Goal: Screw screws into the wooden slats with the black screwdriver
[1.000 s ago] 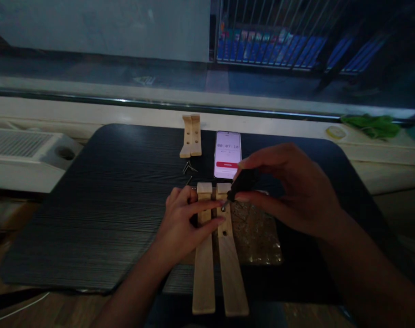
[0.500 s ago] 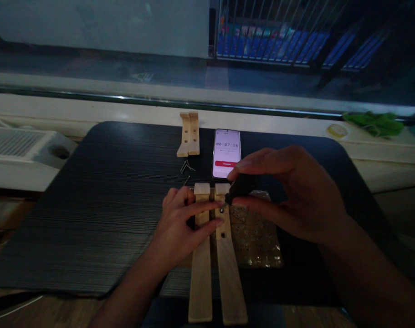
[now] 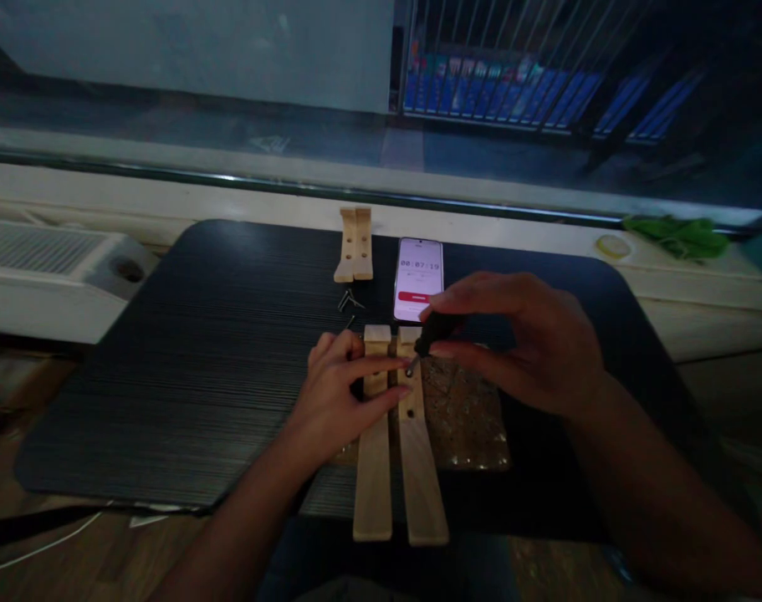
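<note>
My right hand [image 3: 531, 343] pinches the dark handle of a screwdriver [image 3: 437, 330] between thumb and fingers. Its tip meets a screw [image 3: 409, 373] in the upper hole of the right wooden piece [image 3: 421, 477], and a second hole lies below. My left hand [image 3: 334, 393] reaches across the left wooden piece [image 3: 374, 481]. Its index finger and thumb press on the right piece, on either side of the space between the holes, while the other fingers curl beside the left piece. Both pieces are long, pale and flared, with a raised block at the far end.
Under the wooden pieces lies a shiny brown packet [image 3: 481, 426] on the dark table [image 3: 230, 351]. Loose screws [image 3: 350, 299] and two shorter wooden parts [image 3: 356, 242] lie behind. A phone [image 3: 419, 276] shows a running timer. A radiator [image 3: 54, 276] stands left; the windowsill holds green leaves [image 3: 675, 237].
The view has shifted slightly, so the table things appear a little higher. The screwdriver stays at the same hole, and both hands keep their hold. The timer has moved on one second.
</note>
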The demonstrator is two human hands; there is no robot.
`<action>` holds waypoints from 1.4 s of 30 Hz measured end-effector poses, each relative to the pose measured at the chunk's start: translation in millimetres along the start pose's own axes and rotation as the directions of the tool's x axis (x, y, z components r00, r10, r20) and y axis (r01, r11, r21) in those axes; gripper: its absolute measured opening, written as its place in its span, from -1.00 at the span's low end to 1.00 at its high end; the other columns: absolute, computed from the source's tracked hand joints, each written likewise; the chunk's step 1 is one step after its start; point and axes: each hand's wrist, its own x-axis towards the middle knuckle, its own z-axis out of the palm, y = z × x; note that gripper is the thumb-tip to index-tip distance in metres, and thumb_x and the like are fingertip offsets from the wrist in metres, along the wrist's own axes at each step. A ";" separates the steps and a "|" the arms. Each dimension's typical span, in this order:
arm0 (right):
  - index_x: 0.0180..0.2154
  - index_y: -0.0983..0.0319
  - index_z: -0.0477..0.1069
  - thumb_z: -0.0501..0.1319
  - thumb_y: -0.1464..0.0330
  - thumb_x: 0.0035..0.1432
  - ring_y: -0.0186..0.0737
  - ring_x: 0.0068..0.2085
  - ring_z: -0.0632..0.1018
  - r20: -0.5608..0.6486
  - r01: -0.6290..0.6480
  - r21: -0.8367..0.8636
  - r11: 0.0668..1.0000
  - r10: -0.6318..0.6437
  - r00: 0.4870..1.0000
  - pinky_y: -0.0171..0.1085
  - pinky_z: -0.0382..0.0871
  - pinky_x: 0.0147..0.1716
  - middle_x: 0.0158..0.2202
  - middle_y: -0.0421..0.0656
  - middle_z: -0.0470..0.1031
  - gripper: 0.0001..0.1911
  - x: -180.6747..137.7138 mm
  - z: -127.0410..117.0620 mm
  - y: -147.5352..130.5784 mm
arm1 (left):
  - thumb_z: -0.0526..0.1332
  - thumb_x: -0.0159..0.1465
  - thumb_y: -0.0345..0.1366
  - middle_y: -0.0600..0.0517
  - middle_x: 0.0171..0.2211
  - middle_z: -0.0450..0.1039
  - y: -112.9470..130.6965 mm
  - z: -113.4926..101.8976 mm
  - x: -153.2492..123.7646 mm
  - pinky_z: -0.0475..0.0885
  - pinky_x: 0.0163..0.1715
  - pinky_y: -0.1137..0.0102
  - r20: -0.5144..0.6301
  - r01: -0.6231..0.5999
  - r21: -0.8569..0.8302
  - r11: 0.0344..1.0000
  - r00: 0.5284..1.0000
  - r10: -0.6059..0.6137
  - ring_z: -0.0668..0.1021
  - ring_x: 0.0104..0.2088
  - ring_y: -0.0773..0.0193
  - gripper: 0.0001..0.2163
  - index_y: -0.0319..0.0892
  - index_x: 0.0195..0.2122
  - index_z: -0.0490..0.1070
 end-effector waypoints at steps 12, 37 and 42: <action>0.04 0.19 0.31 0.19 0.43 0.22 -0.39 -0.23 0.56 0.104 -0.020 0.024 1.000 0.017 0.994 -0.38 0.45 -0.28 -0.14 -0.20 0.52 -0.67 -0.2 -9.4 11.6 | 0.38 0.15 -0.12 0.05 -0.34 0.26 1.3 -0.6 6.3 0.27 -0.10 0.21 0.045 0.048 0.004 0.999 0.998 -0.048 0.32 -0.23 0.16 -0.74 0.06 -0.12 0.60; -0.08 0.19 0.24 0.29 0.17 0.10 -0.19 -0.28 0.58 0.052 -0.215 0.024 0.976 0.213 0.976 -0.15 0.46 -0.25 -0.26 -0.12 0.52 -0.59 -0.4 4.9 17.6 | 0.34 0.19 -0.16 0.02 -0.27 0.38 -3.1 1.1 9.5 0.31 -0.09 0.17 0.012 0.006 0.038 0.999 1.000 -0.007 0.37 -0.17 0.14 -0.77 0.03 -0.12 0.60; -0.07 0.18 0.28 0.29 0.20 0.10 -0.19 -0.28 0.58 0.040 -0.175 0.005 0.985 0.175 0.984 -0.17 0.47 -0.25 -0.22 -0.10 0.53 -0.60 -0.9 9.0 18.6 | 0.35 0.18 -0.17 0.03 -0.30 0.36 -5.0 1.7 9.7 0.31 -0.09 0.19 0.024 0.007 0.031 0.999 1.000 -0.008 0.38 -0.20 0.15 -0.77 0.03 -0.12 0.60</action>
